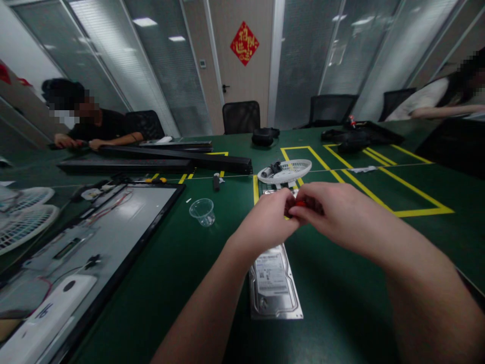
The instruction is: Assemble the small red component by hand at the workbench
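Observation:
My left hand (270, 215) and my right hand (329, 205) meet above the table. Between my right fingers shows a small red thing (301, 203), mostly covered, so its kind is unclear. The left fingertips press together against the right ones, and what they pinch is hidden. Below my wrists a silver hard drive (275, 288) lies label up on the green table. Just beyond my hands stands a shallow white plastic basket (303, 167) with dark small parts in it. Another silvery item beneath the hands is largely covered.
A clear plastic cup (202, 212) stands left of my hands. Further left lies a large opened display panel (125, 217) with wires and a white device (49, 318). Long black bars (151, 164) lie at the back left. People sit at the far left and far right.

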A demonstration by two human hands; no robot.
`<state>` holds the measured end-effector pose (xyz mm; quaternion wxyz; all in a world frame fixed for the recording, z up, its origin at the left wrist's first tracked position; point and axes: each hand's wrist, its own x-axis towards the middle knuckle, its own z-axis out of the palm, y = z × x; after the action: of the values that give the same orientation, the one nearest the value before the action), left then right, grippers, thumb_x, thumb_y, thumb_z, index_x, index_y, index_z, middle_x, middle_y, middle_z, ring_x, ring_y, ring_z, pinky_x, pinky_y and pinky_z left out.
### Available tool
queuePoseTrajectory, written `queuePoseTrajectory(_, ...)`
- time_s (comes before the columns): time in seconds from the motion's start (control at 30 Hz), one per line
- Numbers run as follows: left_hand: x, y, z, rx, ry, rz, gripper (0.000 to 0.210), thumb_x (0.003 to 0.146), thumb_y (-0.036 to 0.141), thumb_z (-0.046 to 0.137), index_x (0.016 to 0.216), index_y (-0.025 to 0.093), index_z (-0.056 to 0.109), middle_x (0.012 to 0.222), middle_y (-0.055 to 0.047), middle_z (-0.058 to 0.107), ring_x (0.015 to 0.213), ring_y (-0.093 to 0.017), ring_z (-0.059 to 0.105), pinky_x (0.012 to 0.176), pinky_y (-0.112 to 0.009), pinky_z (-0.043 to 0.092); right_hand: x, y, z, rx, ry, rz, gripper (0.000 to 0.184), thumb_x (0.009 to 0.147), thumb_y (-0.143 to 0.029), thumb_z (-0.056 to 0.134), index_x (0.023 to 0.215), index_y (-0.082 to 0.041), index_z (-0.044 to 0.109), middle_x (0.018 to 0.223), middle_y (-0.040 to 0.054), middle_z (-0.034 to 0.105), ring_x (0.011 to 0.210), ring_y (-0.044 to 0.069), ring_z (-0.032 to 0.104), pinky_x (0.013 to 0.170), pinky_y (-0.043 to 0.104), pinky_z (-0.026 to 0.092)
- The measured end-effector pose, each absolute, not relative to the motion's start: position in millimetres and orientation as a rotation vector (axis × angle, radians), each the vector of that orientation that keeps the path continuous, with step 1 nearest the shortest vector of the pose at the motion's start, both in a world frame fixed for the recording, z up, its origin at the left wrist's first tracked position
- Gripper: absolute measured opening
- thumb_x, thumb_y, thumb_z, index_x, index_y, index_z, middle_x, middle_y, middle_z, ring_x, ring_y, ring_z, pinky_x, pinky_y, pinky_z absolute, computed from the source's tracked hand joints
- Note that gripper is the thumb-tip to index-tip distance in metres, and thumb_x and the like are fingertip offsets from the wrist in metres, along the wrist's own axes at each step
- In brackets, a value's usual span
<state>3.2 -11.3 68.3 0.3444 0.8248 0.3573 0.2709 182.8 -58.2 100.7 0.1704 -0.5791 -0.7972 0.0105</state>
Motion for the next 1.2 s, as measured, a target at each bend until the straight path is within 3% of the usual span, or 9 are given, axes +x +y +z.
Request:
queuePoseTrajectory(0.2,1.5,-10.4,67.1,2.116,0.923,0.709,0.014,0.094,0.016,0.066,0.106,0.017,0.071,0.114,-0.013,0.081,0.103,-0.027,0.075,0.087,-0.039,0.062,183.6,-58.9,98.2,-1.467,-2.323,0.068,0.032,0.093,-0.002,0.056,0.113,-0.021,0.074,0.116,0.0098,0.073,0.100,0.026,0.070,0.085,0.038,0.049)
queuePoseTrajectory(0.33,2.6,-10.0,66.7,2.103,0.909,0.757,0.029,0.088,0.024,0.077,0.115,0.018,0.069,0.116,-0.012,0.079,0.106,-0.029,0.074,0.087,-0.040,0.062,182.0,-54.9,97.9,-1.569,-2.285,0.046,0.018,0.099,-0.014,0.061,0.110,-0.020,0.074,0.106,0.0097,0.076,0.090,0.026,0.071,0.076,0.037,0.049)
queuePoseTrajectory(0.5,2.8,-9.4,66.9,2.142,0.913,0.724,0.014,0.089,0.022,0.071,0.103,0.019,0.069,0.104,-0.009,0.080,0.095,-0.026,0.074,0.082,-0.038,0.060,183.2,-55.6,99.6,-1.719,-2.255,0.031,0.017,0.103,-0.035,0.067,0.101,-0.020,0.073,0.090,0.0088,0.075,0.077,0.027,0.068,0.066,0.037,0.046)
queuePoseTrajectory(0.57,2.3,-9.2,66.5,2.127,0.913,0.727,0.015,0.090,0.019,0.069,0.105,0.019,0.069,0.107,-0.010,0.080,0.098,-0.025,0.075,0.084,-0.038,0.061,184.5,-57.0,99.2,-1.621,-2.270,0.034,0.011,0.100,-0.026,0.067,0.107,-0.021,0.074,0.099,0.0090,0.076,0.085,0.027,0.070,0.072,0.038,0.048)
queuePoseTrajectory(0.73,2.5,-8.9,64.8,2.088,0.917,0.742,0.017,0.092,0.018,0.069,0.109,0.018,0.069,0.115,-0.012,0.080,0.105,-0.027,0.076,0.089,-0.040,0.062,185.4,-56.9,97.0,-1.443,-2.297,0.050,0.028,0.095,-0.004,0.057,0.111,-0.021,0.073,0.115,0.0105,0.075,0.100,0.027,0.071,0.086,0.039,0.051)
queuePoseTrajectory(0.87,3.7,-9.7,66.6,2.109,0.936,0.731,0.024,0.086,0.026,0.079,0.106,0.018,0.069,0.110,-0.012,0.080,0.102,-0.029,0.075,0.085,-0.040,0.062,183.5,-54.9,98.0,-1.596,-2.271,0.039,0.009,0.100,-0.020,0.064,0.103,-0.020,0.073,0.099,0.0095,0.076,0.085,0.027,0.070,0.072,0.038,0.048)
queuePoseTrajectory(0.97,3.1,-9.6,67.8,2.134,0.942,0.702,0.016,0.085,0.024,0.077,0.097,0.018,0.068,0.101,-0.009,0.080,0.093,-0.027,0.075,0.081,-0.039,0.061,183.2,-56.1,99.9,-1.680,-2.248,0.052,0.015,0.101,-0.034,0.068,0.095,-0.021,0.072,0.087,0.0074,0.074,0.074,0.026,0.066,0.063,0.036,0.043)
queuePoseTrajectory(1.03,2.3,-9.1,67.4,2.113,0.923,0.699,0.013,0.086,0.020,0.074,0.098,0.018,0.069,0.102,-0.010,0.080,0.092,-0.025,0.075,0.081,-0.038,0.061,183.8,-57.6,100.6,-1.613,-2.265,0.049,0.007,0.099,-0.027,0.068,0.099,-0.022,0.073,0.093,0.0073,0.076,0.079,0.026,0.068,0.067,0.036,0.046)
queuePoseTrajectory(1.2,1.6,-8.8,65.2,2.076,0.891,0.708,0.016,0.091,0.018,0.070,0.107,0.017,0.071,0.114,-0.013,0.080,0.100,-0.026,0.076,0.084,-0.038,0.063,186.0,-57.7,99.4,-1.413,-2.322,0.043,0.030,0.092,-0.003,0.057,0.106,-0.022,0.075,0.109,0.0081,0.077,0.097,0.025,0.072,0.083,0.037,0.051)
